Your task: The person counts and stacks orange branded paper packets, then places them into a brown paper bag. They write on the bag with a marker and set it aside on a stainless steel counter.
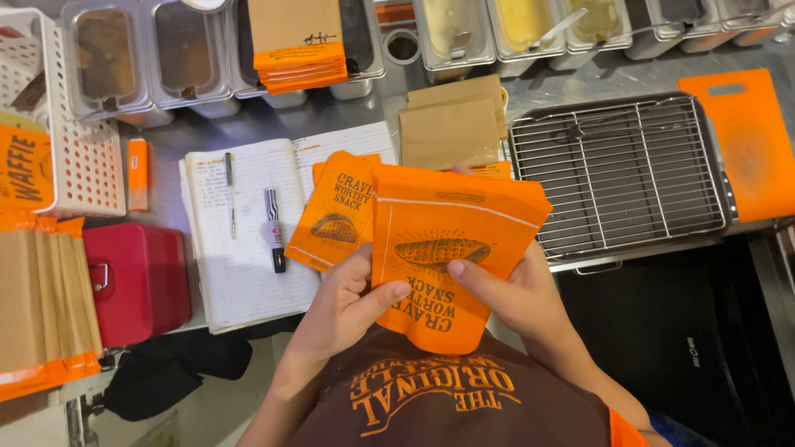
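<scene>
Holding a stack of orange paper bags (447,240) above the near edge of the worktop (546,83), both hands are closed on it from below. The left hand (344,302) grips the stack's lower left side, thumb pressed flat on the front bag near its bottom. The right hand (517,294) supports the lower right side, thumb laid across the printed picture in the middle, fingers hidden behind the stack. A few bags are fanned out to the left of the stack, over an open notebook (248,232) on which a pen (229,194) and a marker (274,230) lie.

For the sorting in hand, it is judged that the front bag is best slid sideways by one thumb while the other thumb pins the rest, so that only one bag is shifted at a time. Wrists are bent inward, forearms drawn close to the body, both rising from the bottom of the view.

A wire rack (617,174) in a tray stands towards the right side of the worktop; a red box (137,281) sits near the left edge.
</scene>
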